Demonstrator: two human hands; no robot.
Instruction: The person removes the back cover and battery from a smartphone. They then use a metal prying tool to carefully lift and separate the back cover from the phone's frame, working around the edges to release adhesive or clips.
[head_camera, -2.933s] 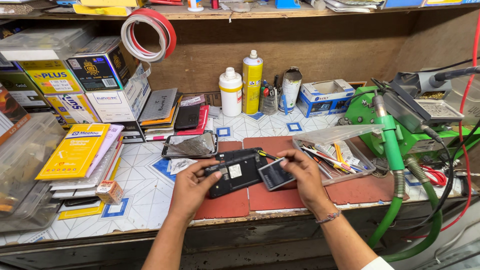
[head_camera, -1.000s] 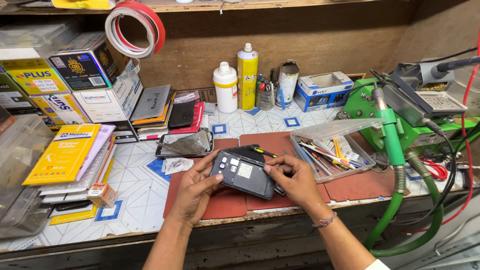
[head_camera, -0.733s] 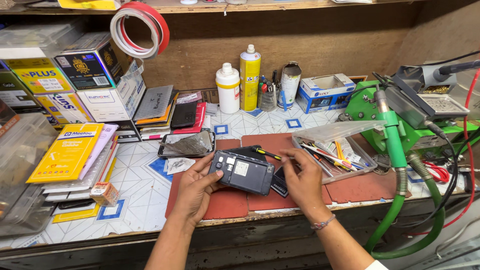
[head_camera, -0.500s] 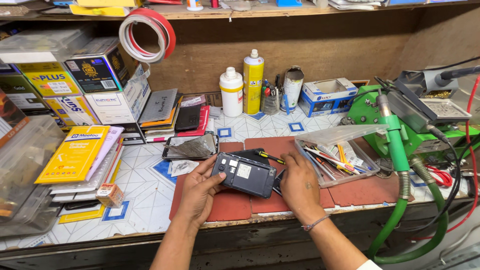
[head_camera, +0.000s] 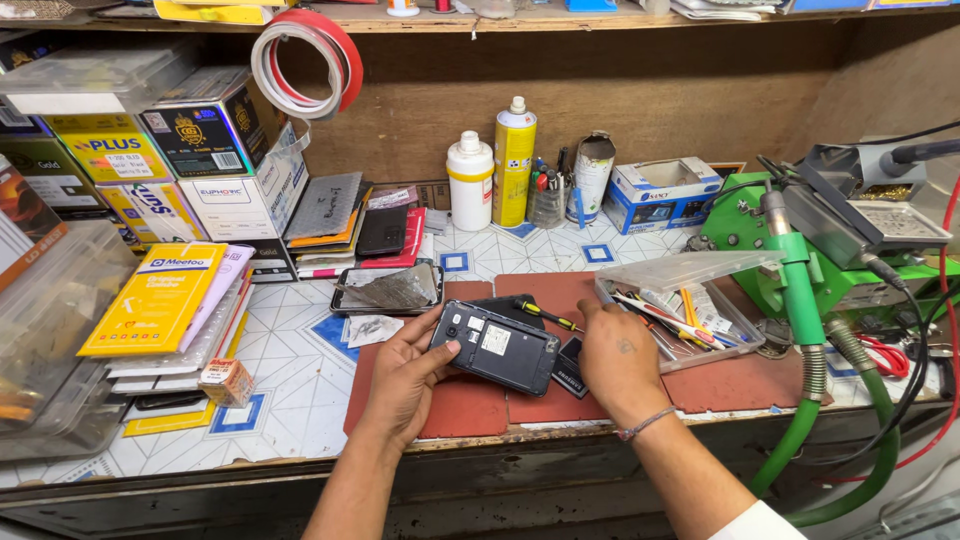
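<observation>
My left hand (head_camera: 408, 372) holds a black phone (head_camera: 496, 346) with its back cover off, tilted above a reddish-brown work mat (head_camera: 470, 405). My right hand (head_camera: 617, 360) rests palm down at the phone's right end, over a small dark part (head_camera: 569, 366) on the mat. Its fingers point toward a clear tray of tools (head_camera: 690, 312). A screwdriver with a yellow and black handle (head_camera: 545, 316) lies on the mat just behind the phone.
A phone with a cracked screen (head_camera: 388, 289) lies behind my left hand. A white bottle (head_camera: 470, 182), yellow spray can (head_camera: 514, 162) and blue box (head_camera: 660, 194) stand at the back. Stacked boxes (head_camera: 170, 180) fill the left; a green stand with a hose (head_camera: 800, 300) sits right.
The phone has been lifted and turned in my left hand. My right hand has left its right edge and come down on the mat beside it, toward the tool tray.
</observation>
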